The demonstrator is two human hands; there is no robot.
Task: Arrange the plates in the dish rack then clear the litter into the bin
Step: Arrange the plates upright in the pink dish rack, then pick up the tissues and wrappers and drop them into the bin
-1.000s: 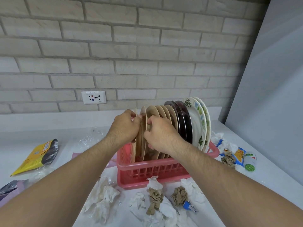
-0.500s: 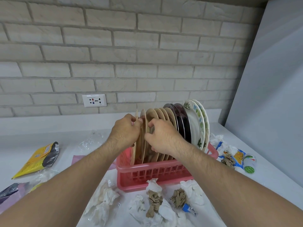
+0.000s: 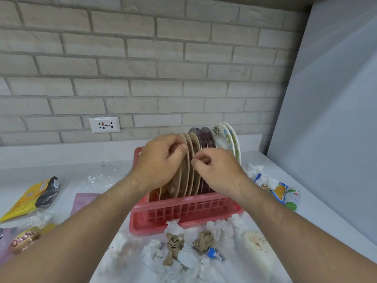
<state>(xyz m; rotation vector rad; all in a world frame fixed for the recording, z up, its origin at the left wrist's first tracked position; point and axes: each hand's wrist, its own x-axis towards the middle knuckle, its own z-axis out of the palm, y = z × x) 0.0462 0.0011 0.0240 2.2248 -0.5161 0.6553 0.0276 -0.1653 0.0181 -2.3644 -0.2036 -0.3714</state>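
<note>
left hand (image 3: pixel 161 162) grips a beige plate (image 3: pixel 183 180) upright in the pink dish rack (image 3: pixel 183 211); my right hand (image 3: pixel 216 170) pinches the neighbouring plate (image 3: pixel 196 144) by its rim.

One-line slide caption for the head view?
Left hand and right hand grip beige plates upright in pink dish rack; crumpled tissues litter the counter.
</note>
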